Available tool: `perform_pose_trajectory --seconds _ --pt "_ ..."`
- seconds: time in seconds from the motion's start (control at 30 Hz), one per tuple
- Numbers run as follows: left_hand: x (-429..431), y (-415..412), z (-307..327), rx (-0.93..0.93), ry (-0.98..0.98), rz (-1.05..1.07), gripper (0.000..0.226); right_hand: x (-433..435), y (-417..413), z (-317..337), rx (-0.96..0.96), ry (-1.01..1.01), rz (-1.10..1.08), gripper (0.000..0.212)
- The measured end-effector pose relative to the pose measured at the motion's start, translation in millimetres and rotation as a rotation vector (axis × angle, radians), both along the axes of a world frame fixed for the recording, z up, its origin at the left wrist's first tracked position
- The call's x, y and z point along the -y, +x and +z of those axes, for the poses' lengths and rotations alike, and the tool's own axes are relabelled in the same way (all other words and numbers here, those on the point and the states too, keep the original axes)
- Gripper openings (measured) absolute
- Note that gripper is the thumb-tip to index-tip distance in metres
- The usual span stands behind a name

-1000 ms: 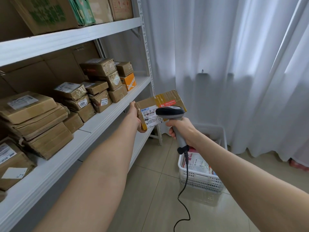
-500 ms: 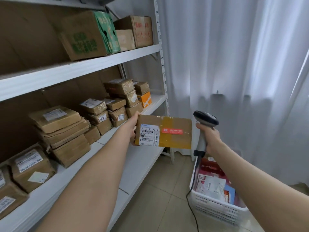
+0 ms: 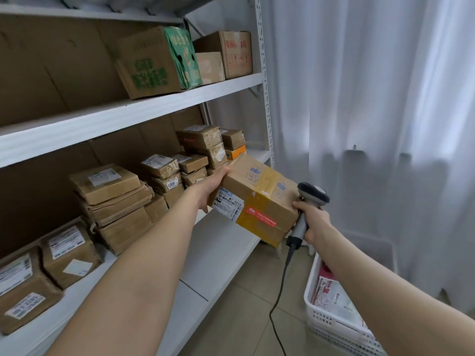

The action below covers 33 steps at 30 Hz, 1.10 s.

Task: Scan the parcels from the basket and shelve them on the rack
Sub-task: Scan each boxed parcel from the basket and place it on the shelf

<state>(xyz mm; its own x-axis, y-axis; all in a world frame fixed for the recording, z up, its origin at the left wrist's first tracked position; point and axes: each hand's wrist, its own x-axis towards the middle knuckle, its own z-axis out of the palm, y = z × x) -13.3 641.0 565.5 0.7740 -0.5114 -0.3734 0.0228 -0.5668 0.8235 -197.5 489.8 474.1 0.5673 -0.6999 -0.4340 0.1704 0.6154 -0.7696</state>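
Left hand [image 3: 209, 187] grips parcel [image 3: 257, 199] above rack [image 3: 218, 253].

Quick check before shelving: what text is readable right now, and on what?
"501E- M1 A219": white label on the held parcel in the left hand.
"4001": sticker on a small shelved box.
Green print on the top-shelf carton, red sticker and other labels: too blurred to read.

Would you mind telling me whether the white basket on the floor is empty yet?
Not empty. The white basket holds at least one red and white soft parcel; its far end is out of frame.
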Motion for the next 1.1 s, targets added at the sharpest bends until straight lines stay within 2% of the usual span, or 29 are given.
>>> perform_pose_trajectory --seconds 0.07,0.2,0.3,0.4,0.53,0.67,0.77,0.87,1.0,1.1 --pt "1.8 -3.2 -2.7 -0.039 -0.002 0.006 0.077 1.1 1.1 -1.6 -0.008 -0.017 -0.019 0.042" --pt "9.9 -2.6 -7.4 -0.060 -0.173 0.069 0.051 7.2 -3.3 -1.2 0.052 -0.021 -0.028 0.035" --pt "16.7 1.8 -4.9 -0.026 -0.244 0.123 0.036 21.8 -8.9 3.0 0.080 -0.026 -0.059 0.040" --pt "28.8 8.2 -4.8 -0.035 -0.293 0.167 0.032 38.5 -14.1 2.6 0.105 -0.020 -0.018 0.041" --pt "55.9 13.6 -10.0 -0.026 -0.357 0.203 0.029 50.5 -5.4 -3.5 0.174 0.082 0.070 0.050" --pt "88.6 29.2 -18.3 -0.002 -0.429 0.248 0.025 67.7 15.7 -8.2 0.188 0.160 0.010 0.064" --pt "116.4 52.5 -22.3 0.014 -0.414 0.244 0.022 96.0 35.4 -9.9 0.164 0.141 -0.070 0.063" --pt "149.3 84.4 -26.8 -0.008 -0.407 0.223 0.032 131.1 64.9 -14.3 0.124 0.083 -0.090 0.056" --pt "199.5 134.6 -37.9 0.047 -0.430 0.263 0.068 169.6 115.7 -17.8 0.146 0.107 -0.050 0.042" --pt "235.1 158.7 -45.3 0.075 -0.458 0.307 0.087 196.7 153.1 -19.0 0.127 0.091 -0.066 0.028"
